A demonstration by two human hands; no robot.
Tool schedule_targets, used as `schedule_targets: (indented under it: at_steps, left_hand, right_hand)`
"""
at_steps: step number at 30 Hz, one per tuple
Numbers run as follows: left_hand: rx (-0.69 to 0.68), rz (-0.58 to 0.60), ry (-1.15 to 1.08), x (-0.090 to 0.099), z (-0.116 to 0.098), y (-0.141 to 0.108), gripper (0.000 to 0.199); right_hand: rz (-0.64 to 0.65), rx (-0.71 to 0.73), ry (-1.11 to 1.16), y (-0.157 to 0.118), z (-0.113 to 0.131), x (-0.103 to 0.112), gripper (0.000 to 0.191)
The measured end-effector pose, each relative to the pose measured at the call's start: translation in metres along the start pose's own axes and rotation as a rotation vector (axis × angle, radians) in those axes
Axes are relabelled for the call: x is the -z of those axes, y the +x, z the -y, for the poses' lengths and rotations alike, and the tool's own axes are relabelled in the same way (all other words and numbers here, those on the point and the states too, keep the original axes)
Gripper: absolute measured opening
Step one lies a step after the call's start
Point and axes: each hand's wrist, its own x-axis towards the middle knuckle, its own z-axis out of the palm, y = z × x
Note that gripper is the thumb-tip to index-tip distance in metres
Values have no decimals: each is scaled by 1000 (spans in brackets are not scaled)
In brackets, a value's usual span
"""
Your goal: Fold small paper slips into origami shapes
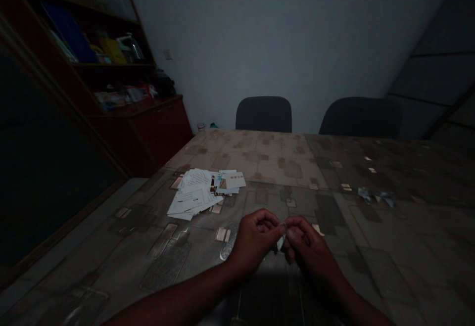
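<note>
Close to the near edge of the table, my left hand (256,239) and my right hand (309,247) meet fingertip to fingertip. Thumbs and forefingers of both pinch a small white piece of paper (280,243), which is mostly hidden behind the fingers. Its shape is hard to make out in the dim light. Ahead and to the left of my left hand lies a loose pile of cards and printed papers (195,200), overlapping one another.
A patterned cloth covers the table (260,155). Some crumpled pale scraps (376,196) lie on its right side. Two dark chairs (263,113) (359,116) stand at the far edge, before a plain wall. A wooden shelf unit (148,118) with assorted items is at left.
</note>
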Motion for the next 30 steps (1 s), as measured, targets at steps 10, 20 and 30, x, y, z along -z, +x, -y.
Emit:
schedule_targets:
  at_steps: [10,20,30]
  left_hand:
    - [48,53,6,2,-2,1,24]
    - [73,69,5,2,-4,3,21]
    - [24,109,-14,4,0,-1,24]
  right_hand:
    - [-30,27,-23,2,-3,4,34]
    - [-81,87,-160,1,-1,4,32]
    - [-133,119,-316,-1,5,5,26]
